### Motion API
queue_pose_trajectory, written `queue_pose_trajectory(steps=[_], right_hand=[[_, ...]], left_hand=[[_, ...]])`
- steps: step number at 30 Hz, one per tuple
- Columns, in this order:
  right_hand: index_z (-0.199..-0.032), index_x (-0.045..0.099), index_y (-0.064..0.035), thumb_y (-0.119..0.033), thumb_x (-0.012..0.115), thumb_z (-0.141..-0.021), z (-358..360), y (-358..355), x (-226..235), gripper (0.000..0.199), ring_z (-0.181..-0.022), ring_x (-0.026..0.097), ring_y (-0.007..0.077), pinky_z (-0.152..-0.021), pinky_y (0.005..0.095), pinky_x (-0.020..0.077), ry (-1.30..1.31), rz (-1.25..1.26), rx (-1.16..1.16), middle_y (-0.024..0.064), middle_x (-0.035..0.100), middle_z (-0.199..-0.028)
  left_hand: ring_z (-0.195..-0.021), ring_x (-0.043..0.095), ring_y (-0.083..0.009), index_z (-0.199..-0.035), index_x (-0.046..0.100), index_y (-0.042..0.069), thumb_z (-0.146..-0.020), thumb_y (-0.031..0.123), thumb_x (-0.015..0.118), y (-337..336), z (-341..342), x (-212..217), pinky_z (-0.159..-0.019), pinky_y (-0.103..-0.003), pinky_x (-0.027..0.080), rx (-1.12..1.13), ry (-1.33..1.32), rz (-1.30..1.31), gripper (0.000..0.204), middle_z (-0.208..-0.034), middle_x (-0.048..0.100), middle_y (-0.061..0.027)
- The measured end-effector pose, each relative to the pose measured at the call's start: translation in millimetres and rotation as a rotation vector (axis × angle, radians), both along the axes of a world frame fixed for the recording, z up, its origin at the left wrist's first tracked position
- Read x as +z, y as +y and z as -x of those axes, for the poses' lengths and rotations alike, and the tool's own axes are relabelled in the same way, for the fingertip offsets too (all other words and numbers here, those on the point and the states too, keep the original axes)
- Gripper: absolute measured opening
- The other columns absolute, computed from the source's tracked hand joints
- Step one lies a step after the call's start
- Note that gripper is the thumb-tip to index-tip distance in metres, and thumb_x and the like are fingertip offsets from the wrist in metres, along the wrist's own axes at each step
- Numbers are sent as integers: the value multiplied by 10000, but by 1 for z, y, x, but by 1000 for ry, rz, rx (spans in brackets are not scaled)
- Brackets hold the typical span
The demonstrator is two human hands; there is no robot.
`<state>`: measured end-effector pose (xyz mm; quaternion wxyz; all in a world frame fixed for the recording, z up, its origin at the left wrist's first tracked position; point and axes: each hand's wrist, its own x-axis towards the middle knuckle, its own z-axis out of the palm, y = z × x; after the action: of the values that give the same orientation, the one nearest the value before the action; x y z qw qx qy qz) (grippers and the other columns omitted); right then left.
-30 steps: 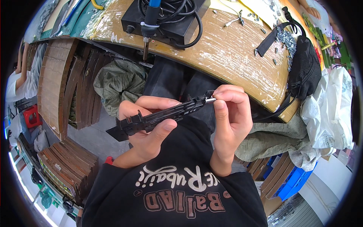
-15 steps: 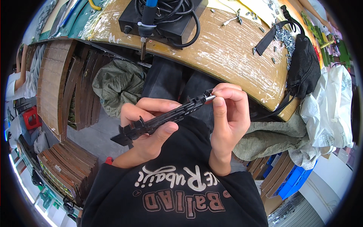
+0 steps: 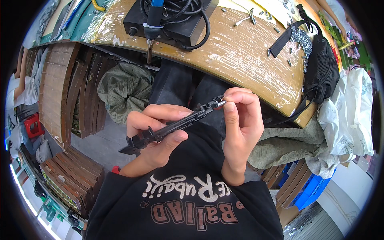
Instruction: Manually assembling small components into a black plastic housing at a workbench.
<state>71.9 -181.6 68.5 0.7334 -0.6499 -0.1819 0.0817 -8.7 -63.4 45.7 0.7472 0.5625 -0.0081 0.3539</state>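
My left hand is closed around a long, narrow black plastic part, thumb on the near side and fingers on the far side. The part slants from lower left to upper right, over my lap. At its upper right end, my right hand pinches a small silvery metal piece between thumb and forefinger, against the plastic. Whether the piece sits inside the part, I cannot tell; my fingertips cover its outer end.
Beyond my hands is a worn wooden table with a black box, cables and a blue-handled tool. Small metal pieces lie beside a black mesh bag. Stacked brown boards and a grey-green sack stand left.
The black part has rolled slightly in my left hand, showing a different side. My right hand has shifted a little left, still pinching the metal piece.
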Motion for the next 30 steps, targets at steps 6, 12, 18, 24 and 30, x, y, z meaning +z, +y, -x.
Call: queue_pose_trajectory(steps=[6, 12, 18, 24, 30], right_hand=[[-883, 490, 31, 42, 521, -830, 0, -3, 2, 62, -751, 509, 121, -688, 226, 435, 22, 49, 34, 92, 497, -879], [-882, 492, 29, 40, 530, -825, 3, -2, 2, 70, -718, 516, 124, -657, 229, 441, -8, 85, -37, 91, 512, -857], [-892, 499, 47, 105, 549, -772, 4, -2, -1, 143, -676, 536, 132, -617, 225, 452, -74, 43, -105, 102, 534, -828], [-871, 533, 61, 136, 578, -724, 4, -2, 0, 171, -675, 555, 141, -603, 221, 460, -99, 2, -95, 126, 563, -822], [-860, 550, 57, 139, 598, -698, 2, -4, 1, 188, -680, 552, 142, -632, 233, 458, -172, 70, -118, 119, 571, -810]], left_hand=[[-866, 601, -320, -864, 322, 60, -751, 11, 653, 3, 1, -3, -764, -375, 509, -44, -4, -42, 353, -924, 560, -177], [-863, 603, -320, -867, 312, 62, -751, 10, 652, -1, 2, 2, -770, -379, 506, -41, 37, -41, 363, -915, 565, -181], [-858, 605, -314, -869, 311, 60, -757, 20, 650, -5, -1, -1, -762, -364, 505, -23, 27, -9, 359, -906, 564, -186], [-863, 602, -310, -869, 308, 60, -762, 20, 645, -3, 1, -1, -762, -357, 504, -23, 21, 32, 356, -912, 556, -183], [-875, 597, -308, -868, 303, 61, -759, 12, 645, -3, 1, 0, -765, -364, 504, -62, 13, -11, 362, -928, 549, -168]])
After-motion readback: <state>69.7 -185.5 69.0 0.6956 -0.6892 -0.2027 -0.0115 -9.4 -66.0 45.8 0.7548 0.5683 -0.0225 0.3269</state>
